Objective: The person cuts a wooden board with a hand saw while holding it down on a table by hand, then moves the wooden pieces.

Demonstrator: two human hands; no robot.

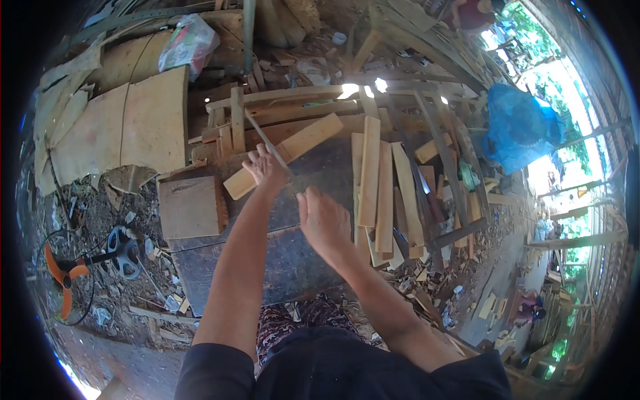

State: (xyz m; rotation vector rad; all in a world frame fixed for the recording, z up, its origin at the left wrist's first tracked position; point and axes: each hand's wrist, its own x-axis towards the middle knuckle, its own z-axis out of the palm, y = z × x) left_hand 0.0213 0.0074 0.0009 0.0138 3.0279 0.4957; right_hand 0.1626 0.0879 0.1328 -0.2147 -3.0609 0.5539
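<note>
A pale wooden board (310,137) lies slanted across the dark bench top (317,167). My left hand (269,172) bears down on the board toward its near end, fingers curled over it and a little apart. Close to that hand, a long thin metal blade, apparently a hand saw (265,139) seen nearly edge-on, crosses the board. My right hand (325,220) is closed in a fist at the near end of the blade; its handle is hidden inside the fist. A square wooden block (191,208) rests at the bench's left side.
Several cut wooden strips (385,197) lie along the bench's right side, beside a wooden frame (460,233). Plywood sheets (120,123) lie at far left. An orange-bladed fan (65,279) stands among floor scraps. A blue plastic bag (520,127) hangs at right. A person (475,15) is at far right.
</note>
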